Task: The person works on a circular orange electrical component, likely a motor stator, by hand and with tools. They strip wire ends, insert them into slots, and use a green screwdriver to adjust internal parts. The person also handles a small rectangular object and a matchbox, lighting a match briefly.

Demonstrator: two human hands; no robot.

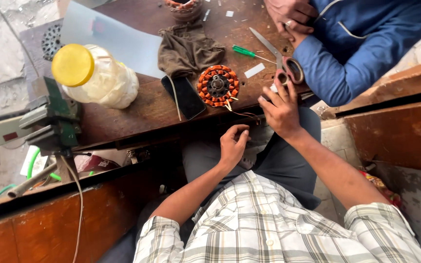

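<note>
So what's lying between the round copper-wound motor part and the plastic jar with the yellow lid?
A dark phone lies flat on the wooden table between the motor part and the jar, seen in the head view.

Scuffed wooden bench (pixel 137 109), copper-wound stator (pixel 218 85)

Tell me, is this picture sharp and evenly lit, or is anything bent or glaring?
Head view: soft daylight, faint shadows; wide lens bows the bench edges; pale sheet shows mild glare; left hand and right hand fairly sharp; jar slightly soft.
</note>
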